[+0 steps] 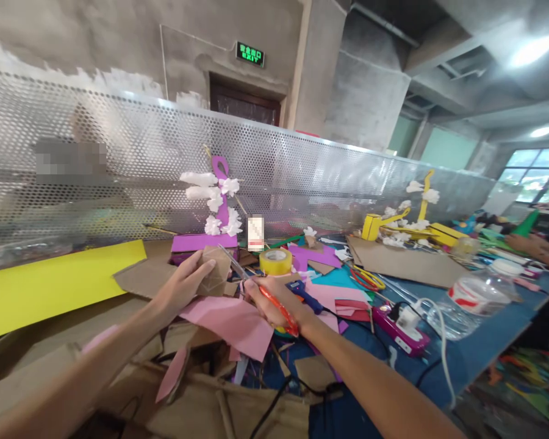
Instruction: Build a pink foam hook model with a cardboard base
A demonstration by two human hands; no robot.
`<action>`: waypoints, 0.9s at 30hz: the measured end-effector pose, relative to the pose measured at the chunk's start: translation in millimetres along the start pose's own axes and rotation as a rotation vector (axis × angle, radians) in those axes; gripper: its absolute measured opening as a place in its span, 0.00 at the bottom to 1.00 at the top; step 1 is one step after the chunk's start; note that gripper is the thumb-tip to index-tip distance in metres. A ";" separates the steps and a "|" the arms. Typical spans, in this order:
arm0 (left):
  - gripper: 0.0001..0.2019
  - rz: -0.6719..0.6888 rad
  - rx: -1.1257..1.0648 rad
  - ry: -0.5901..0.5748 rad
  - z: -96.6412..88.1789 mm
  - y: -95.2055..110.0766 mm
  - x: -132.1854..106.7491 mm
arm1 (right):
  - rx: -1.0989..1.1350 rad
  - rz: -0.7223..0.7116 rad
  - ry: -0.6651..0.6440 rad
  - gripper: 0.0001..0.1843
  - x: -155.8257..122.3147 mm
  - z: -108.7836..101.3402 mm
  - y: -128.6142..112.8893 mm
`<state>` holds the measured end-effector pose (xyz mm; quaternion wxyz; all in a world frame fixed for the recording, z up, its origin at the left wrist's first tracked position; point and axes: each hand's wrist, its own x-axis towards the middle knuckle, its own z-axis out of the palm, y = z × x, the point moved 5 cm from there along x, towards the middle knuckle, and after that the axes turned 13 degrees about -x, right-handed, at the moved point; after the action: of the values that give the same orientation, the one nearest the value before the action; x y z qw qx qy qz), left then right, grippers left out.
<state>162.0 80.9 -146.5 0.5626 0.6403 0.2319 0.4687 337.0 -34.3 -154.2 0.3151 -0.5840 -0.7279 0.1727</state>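
Observation:
My left hand (187,277) is closed on a small piece of brown cardboard (216,274), thumb on top, held above the cluttered table. Scissors with orange handles (277,308) are gripped in my right hand (268,299). Their metal blades point up and left, close to the cardboard's right edge; whether they touch it I cannot tell. Beneath both hands lies a pink sheet (233,320). Just behind the right hand is a roll of yellow tape (275,262), and a blue glue gun (304,296) lies to its right. A purple box (204,244) stands behind the left hand.
A perforated metal screen (132,158) runs along the table's back. At left lies a yellow sheet (64,286) over cardboard. A magenta power strip (400,329) with a white cable and a large plastic bottle (476,299) stand right. Another person's hand (524,244) shows at far right.

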 end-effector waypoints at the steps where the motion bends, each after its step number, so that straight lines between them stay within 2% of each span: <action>1: 0.17 0.003 0.012 0.001 1.4 0.2 -0.5 | 0.006 0.007 0.010 0.35 0.7 0.7 0.4; 7: 0.21 -0.100 0.052 -0.092 25.5 -5.1 -9.9 | 0.077 0.142 0.041 0.34 3.2 -2.8 12.8; 12: 0.26 -0.243 0.033 -0.122 25.3 -6.8 -12.7 | 0.197 0.153 0.077 0.33 4.0 -15.8 34.0; 15: 0.32 -0.215 0.147 -0.192 21.9 -5.9 -8.7 | 0.270 0.191 0.127 0.32 7.5 -20.3 50.6; 17: 0.32 -0.168 0.217 -0.214 22.0 -4.7 -6.2 | 0.292 0.205 0.143 0.32 10.0 -21.4 56.2; 21: 0.27 -0.152 0.205 -0.296 31.4 -0.8 -8.8 | 0.379 0.217 0.175 0.23 11.7 -22.3 52.9; 24: 0.26 -0.175 0.140 -0.381 39.8 3.8 -14.5 | 0.441 0.210 0.137 0.18 11.2 -19.1 44.1; 27: 0.28 -0.202 0.082 -0.353 39.6 5.2 -15.1 | 0.466 0.184 0.121 0.20 10.9 -17.0 36.6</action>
<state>188.1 47.2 -143.9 0.6122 0.7082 0.2119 0.2806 374.1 -16.3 -161.4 0.4672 -0.5685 -0.5922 0.3284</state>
